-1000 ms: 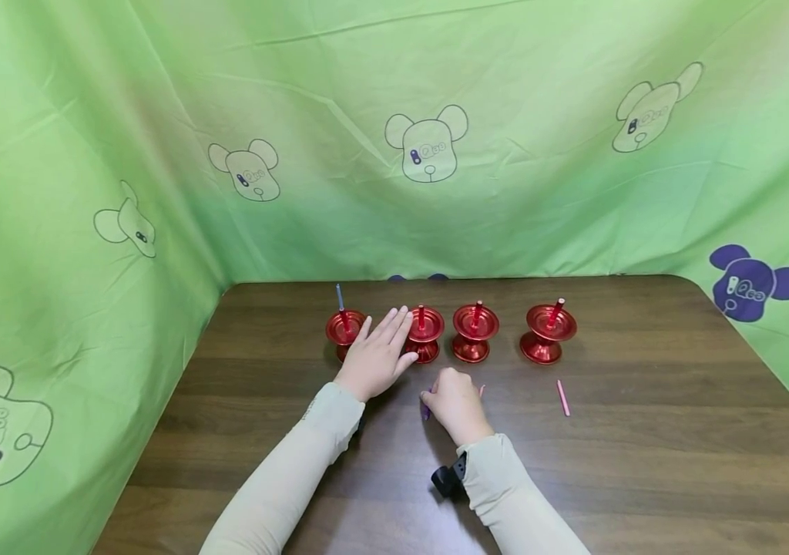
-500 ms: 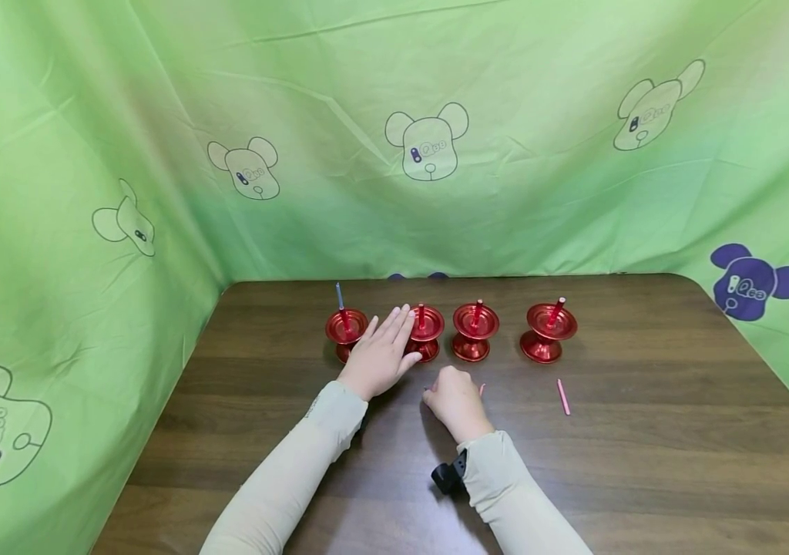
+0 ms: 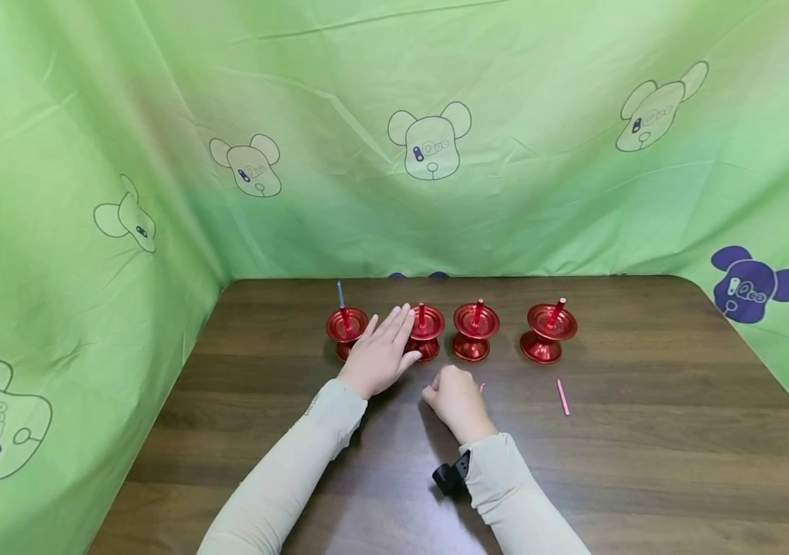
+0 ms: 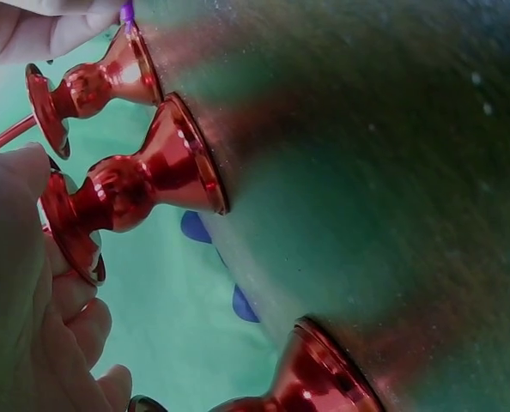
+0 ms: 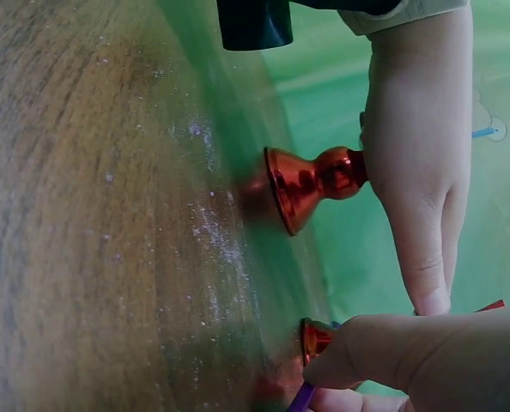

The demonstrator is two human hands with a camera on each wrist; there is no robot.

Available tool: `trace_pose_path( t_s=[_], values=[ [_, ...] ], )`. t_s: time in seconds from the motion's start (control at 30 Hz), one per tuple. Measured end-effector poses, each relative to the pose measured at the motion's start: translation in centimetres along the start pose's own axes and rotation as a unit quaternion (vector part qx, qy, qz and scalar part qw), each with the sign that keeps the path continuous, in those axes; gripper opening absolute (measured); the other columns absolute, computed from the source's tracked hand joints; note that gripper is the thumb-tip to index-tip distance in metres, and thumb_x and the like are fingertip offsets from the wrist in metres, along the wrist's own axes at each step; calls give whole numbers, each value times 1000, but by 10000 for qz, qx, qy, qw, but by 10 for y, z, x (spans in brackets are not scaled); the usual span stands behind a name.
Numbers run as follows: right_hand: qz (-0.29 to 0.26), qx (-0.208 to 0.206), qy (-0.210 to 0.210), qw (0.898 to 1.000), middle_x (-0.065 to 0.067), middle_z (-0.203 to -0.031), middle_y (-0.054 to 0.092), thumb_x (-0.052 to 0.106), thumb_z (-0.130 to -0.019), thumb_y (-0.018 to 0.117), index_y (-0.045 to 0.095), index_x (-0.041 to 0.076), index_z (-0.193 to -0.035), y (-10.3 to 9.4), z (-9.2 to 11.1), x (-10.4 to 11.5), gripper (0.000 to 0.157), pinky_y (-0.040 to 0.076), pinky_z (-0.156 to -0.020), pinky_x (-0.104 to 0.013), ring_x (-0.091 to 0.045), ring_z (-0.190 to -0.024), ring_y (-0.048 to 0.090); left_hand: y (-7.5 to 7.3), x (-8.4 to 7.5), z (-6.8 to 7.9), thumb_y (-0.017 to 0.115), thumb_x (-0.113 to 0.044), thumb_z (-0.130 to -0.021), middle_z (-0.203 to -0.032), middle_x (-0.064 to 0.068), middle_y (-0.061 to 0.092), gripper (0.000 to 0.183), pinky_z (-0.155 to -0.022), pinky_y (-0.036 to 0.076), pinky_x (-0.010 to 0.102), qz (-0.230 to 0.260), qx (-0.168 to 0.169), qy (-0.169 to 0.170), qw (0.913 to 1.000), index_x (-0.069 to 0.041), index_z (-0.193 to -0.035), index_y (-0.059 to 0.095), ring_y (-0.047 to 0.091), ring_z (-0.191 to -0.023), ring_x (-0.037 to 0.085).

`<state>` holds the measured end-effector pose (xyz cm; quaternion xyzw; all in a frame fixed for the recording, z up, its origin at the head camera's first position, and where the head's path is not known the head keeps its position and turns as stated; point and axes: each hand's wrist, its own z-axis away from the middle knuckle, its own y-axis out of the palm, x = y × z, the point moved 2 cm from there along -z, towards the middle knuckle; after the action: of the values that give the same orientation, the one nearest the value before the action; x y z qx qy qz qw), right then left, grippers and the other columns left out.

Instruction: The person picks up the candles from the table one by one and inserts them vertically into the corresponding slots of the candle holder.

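Note:
Several red metal candle holders stand in a row on the table. The leftmost holder (image 3: 345,327) carries a blue candle (image 3: 340,294). My left hand (image 3: 379,354) reaches over the gap beside it, fingers straight, touching the dish of the second holder (image 3: 427,327); the left wrist view shows the thumb (image 4: 27,167) at that holder's rim. In front of the row, my right hand (image 3: 458,401) pinches a purple candle (image 5: 301,397) between thumb and curled fingers, near the tabletop. Most of this candle is hidden by the hand.
Two more red holders, the third (image 3: 475,327) and the rightmost (image 3: 550,327), stand to the right. A pink candle (image 3: 563,397) lies before the rightmost. Another pink tip (image 3: 482,388) shows beside my right hand. Green printed cloth (image 3: 429,223) hangs behind the table (image 3: 644,432).
The purple candle, seen beside my right hand a second ago, is now mostly hidden in its grasp. My left hand has shifted slightly right; the holders stay put.

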<state>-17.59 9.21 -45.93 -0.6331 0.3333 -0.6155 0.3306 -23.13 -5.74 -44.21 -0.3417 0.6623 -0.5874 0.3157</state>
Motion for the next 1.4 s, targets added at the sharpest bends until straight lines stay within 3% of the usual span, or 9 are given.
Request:
trace_pose_path(
  t_s=[0.2,0.3,0.47,0.6,1.1,1.4],
  values=[
    [-247,-147,-137,9995,-1,-63,60,4,-75,71,61,8,-68,-2,-1,-3,13,47,-82,-73,-24,-65,62,0,1,0,42,-49,-107,-168,8,21,71,-124,19,46,33,26,-23,10000,-8,-162,24,18,-155,19],
    [-423,-154,-108,9989,-1,-64,63,3,-76,70,64,6,-73,-2,-2,-4,7,46,-84,-75,-25,-69,64,1,1,0,42,-48,-107,-168,7,20,70,-124,18,45,45,10,-12,10000,-8,-162,24,18,-155,19],
    [-668,-274,-83,9974,-4,-71,69,1,-78,69,69,2,-80,-4,-3,-8,3,55,-77,-54,-24,-72,67,1,1,0,42,-48,-107,-169,6,18,70,-124,17,45,66,26,-7,10000,-8,-162,23,17,-155,19],
    [-864,-359,-86,9956,-7,-74,70,0,-81,67,71,0,-84,-6,-6,-11,5,55,-68,-40,-22,-71,67,-1,1,0,43,-47,-107,-168,7,19,70,-124,18,46,85,-7,17,10000,-7,-161,24,18,-155,20],
    [-1600,-610,-40,9852,-11,-82,74,1,-87,65,73,-2,-95,-16,-14,-16,12,58,-72,-40,-22,-74,71,0,1,1,44,-46,-107,-168,8,21,69,-123,20,46,149,-72,43,9999,-7,-161,26,20,-154,21],
    [-2131,-713,45,9744,-13,-86,74,5,-92,69,74,-3,-101,-25,-16,-15,12,54,-68,-29,-22,-74,73,3,1,0,43,-47,-107,-168,8,20,69,-124,19,46,122,-74,41,9999,-7,-161,25,19,-154,21]
  ],
)
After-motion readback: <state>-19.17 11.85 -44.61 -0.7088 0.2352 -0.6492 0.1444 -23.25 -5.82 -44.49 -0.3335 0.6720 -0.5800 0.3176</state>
